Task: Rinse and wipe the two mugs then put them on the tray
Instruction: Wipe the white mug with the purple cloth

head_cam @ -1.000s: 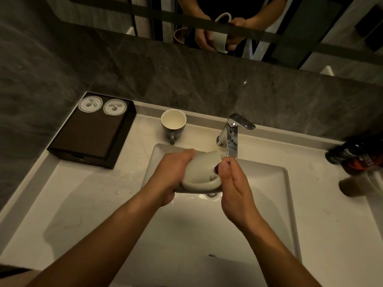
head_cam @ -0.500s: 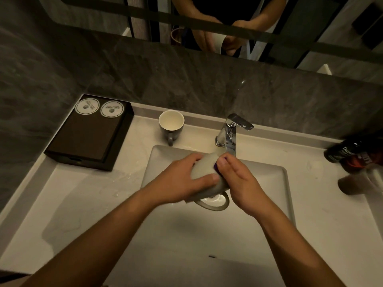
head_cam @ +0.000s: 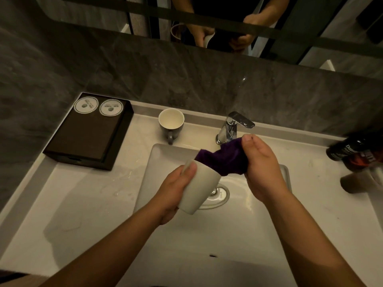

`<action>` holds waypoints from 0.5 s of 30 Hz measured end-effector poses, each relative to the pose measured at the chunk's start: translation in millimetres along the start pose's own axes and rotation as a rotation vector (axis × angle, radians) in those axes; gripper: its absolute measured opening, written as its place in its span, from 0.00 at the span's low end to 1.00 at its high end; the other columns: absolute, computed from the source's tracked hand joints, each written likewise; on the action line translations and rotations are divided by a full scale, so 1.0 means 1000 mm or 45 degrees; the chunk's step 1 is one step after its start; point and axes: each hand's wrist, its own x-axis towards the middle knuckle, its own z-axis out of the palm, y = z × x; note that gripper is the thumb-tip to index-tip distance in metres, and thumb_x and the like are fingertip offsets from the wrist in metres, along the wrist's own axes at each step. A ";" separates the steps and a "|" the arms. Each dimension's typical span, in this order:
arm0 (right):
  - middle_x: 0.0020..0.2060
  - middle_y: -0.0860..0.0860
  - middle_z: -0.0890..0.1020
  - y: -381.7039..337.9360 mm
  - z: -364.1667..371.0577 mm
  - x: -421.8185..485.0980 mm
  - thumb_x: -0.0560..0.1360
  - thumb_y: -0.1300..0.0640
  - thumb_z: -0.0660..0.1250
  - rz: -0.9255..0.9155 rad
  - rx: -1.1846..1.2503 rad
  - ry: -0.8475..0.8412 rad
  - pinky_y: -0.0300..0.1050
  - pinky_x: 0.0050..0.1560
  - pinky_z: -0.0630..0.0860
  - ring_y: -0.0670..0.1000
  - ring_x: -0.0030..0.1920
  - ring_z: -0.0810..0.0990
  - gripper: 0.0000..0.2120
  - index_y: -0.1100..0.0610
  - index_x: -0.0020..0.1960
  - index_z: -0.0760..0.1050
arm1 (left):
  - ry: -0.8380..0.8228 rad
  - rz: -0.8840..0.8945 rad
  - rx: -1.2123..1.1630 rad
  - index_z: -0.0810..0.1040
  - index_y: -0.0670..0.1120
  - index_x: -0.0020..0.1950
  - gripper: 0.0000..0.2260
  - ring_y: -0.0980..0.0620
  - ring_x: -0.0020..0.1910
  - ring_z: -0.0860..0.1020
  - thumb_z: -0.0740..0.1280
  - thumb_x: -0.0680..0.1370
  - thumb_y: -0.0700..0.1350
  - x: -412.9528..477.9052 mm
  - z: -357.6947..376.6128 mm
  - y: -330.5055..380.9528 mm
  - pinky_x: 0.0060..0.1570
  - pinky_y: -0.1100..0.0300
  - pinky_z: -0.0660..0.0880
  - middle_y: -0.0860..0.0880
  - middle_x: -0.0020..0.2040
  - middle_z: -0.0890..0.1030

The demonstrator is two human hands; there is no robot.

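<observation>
Mug [head_cam: 199,186] tilted in my left hand [head_cam: 176,188], mouth up and away from me, held over the sink [head_cam: 238,224] above the drain [head_cam: 215,192]. Left fingers wrapped tight round the mug body, thumb lying on the wall near the rim. Right hand [head_cam: 262,165] closed on a purple cloth [head_cam: 223,158]; one end of the cloth is pushed into the mug mouth, the rest bunched in my palm. Second mug [head_cam: 171,123] stands upright on the counter [head_cam: 83,204] behind the sink, left of the faucet [head_cam: 233,127], handle toward me, well apart from my hands. Dark tray [head_cam: 87,133] sits at the counter's back left with two round paper coasters [head_cam: 97,106] on its far end. Dark bottle [head_cam: 350,150] lies at the right edge, blurred.
</observation>
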 end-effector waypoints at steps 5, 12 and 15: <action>0.41 0.48 0.81 0.000 0.024 -0.015 0.84 0.48 0.56 -0.387 -0.261 0.092 0.39 0.44 0.77 0.41 0.42 0.78 0.13 0.53 0.48 0.74 | 0.297 -0.169 -0.353 0.83 0.49 0.63 0.26 0.37 0.56 0.84 0.61 0.81 0.67 0.006 0.018 0.013 0.63 0.38 0.76 0.41 0.55 0.88; 0.61 0.40 0.77 0.046 0.046 -0.043 0.83 0.44 0.54 -0.696 -0.564 -0.197 0.55 0.63 0.73 0.51 0.67 0.73 0.18 0.52 0.48 0.78 | 0.204 -0.006 -0.644 0.87 0.52 0.57 0.18 0.46 0.49 0.87 0.61 0.84 0.60 0.005 0.022 0.032 0.48 0.50 0.82 0.44 0.54 0.88; 0.52 0.44 0.80 0.038 0.048 -0.033 0.84 0.43 0.56 -0.706 -0.384 -0.029 0.51 0.54 0.77 0.52 0.55 0.78 0.16 0.51 0.46 0.76 | 0.291 0.133 -0.525 0.89 0.57 0.49 0.17 0.46 0.48 0.87 0.60 0.86 0.54 0.004 0.023 0.026 0.47 0.50 0.82 0.47 0.51 0.89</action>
